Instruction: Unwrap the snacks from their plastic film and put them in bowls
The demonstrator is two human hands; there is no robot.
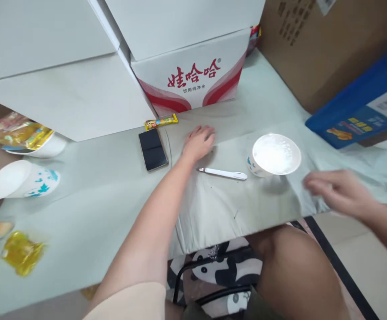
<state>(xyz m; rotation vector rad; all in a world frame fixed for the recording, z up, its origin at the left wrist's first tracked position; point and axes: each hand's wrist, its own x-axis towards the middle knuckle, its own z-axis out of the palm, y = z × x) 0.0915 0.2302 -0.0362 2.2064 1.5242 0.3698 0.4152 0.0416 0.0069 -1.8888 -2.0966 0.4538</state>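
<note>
Two hands are well apart, the left hand (199, 141) lying loosely on the table (96, 195), the right hand (341, 191) curled but too blurred to tell its grip, and a careless swipe could knock the paper cup (275, 154) off the nearby front edge.

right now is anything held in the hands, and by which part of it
No held thing shows: the left hand rests on the cloth; the right hand is blurred and curled, so I can't be sure there.
</note>
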